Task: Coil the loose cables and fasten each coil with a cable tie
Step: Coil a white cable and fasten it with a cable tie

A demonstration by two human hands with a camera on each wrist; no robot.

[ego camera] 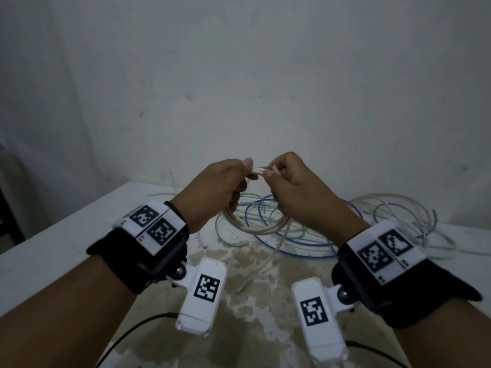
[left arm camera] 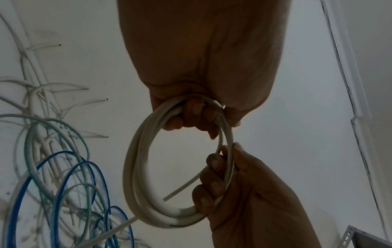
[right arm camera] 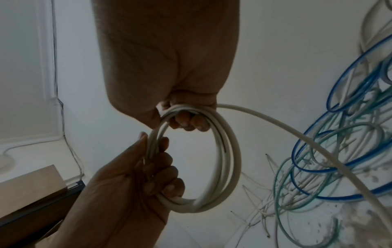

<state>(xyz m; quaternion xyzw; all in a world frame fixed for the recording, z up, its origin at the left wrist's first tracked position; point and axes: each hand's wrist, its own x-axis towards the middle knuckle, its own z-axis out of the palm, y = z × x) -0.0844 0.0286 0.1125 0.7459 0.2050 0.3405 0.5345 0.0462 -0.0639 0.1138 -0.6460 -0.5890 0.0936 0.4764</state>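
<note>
A cream cable coil point(ego camera: 261, 227) of several loops hangs in the air between both hands. My left hand point(ego camera: 245, 172) grips its upper left side, fingers curled round the loops point(left arm camera: 192, 115). My right hand point(ego camera: 271, 174) grips the upper right side and pinches a thin end by the left thumb. Seen from the right wrist, the right hand's fingers point(right arm camera: 186, 121) hook through the coil point(right arm camera: 232, 161), and the left hand point(right arm camera: 158, 169) holds the opposite side. The coil's loose tail point(ego camera: 268, 258) drops to the table. Thin white cable ties point(left arm camera: 89, 102) lie scattered on the table.
On the white table point(ego camera: 66, 235) behind the hands lie a blue cable point(ego camera: 300, 249), a green cable point(ego camera: 231, 241) and a tangle of white cable point(ego camera: 398, 213) at the right. The near tabletop is stained brown. A wall stands right behind.
</note>
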